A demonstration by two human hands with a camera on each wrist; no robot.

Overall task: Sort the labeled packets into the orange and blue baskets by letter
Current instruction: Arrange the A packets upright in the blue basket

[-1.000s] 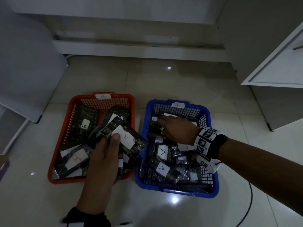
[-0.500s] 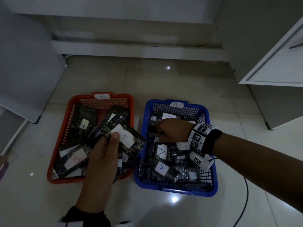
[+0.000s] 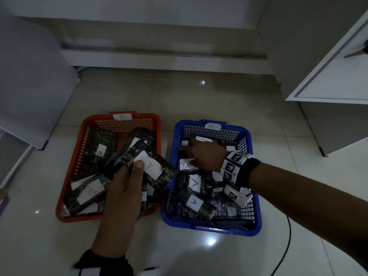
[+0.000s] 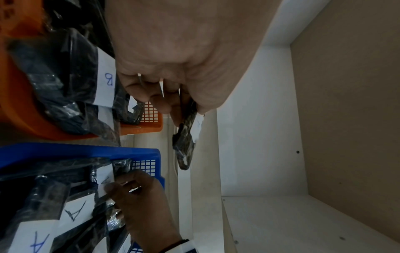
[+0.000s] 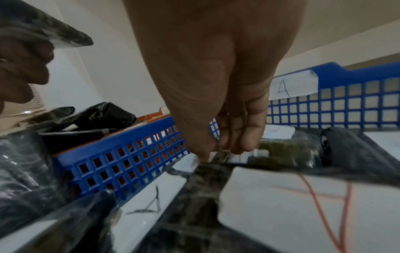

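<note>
Nearest, the left hand [image 3: 123, 188] hangs over the front right of the orange basket [image 3: 65, 188], fingers curled under a dark packet with a white "A" label [image 3: 157, 172], thumb pressed on the label's edge. That packet is lifted, tilted, its far end reaching out over the gap toward the blue basket [image 3: 256, 212]. Left wrist view shows it edge-on, pinched between thumb and fingers [image 4: 186, 137].

Both baskets sit side by side on the glossy tiled floor [image 3: 179, 255], orange to the left, blue to the right, close but not touching. A black cable [image 3: 286, 246] runs across the floor by the blue basket's near right corner.

Orange basket: heap of dark packets, one with a "B" label [image 3: 100, 151] leaning toward the left wall, one with a red-inked "B" [image 3: 90, 191] lying near the front. A "B" tag [image 3: 122, 117] sits on its far rim.

Blue basket: packets labelled "A" at the front [image 3: 194, 202] and mid [image 3: 194, 183]. The right hand [image 3: 205, 156] reaches into the far left part, fingers curled down and pinching the edge of a packet in the pile [image 5: 218, 159]; its label can't be read. A marker-patterned wristband [image 3: 235, 166] sits on that wrist. An "A" tag [image 3: 212, 126] sits on the far rim.

Beyond: a white skirting ledge [image 3: 159, 58], and a white cabinet [image 3: 338, 72] at far right.
</note>
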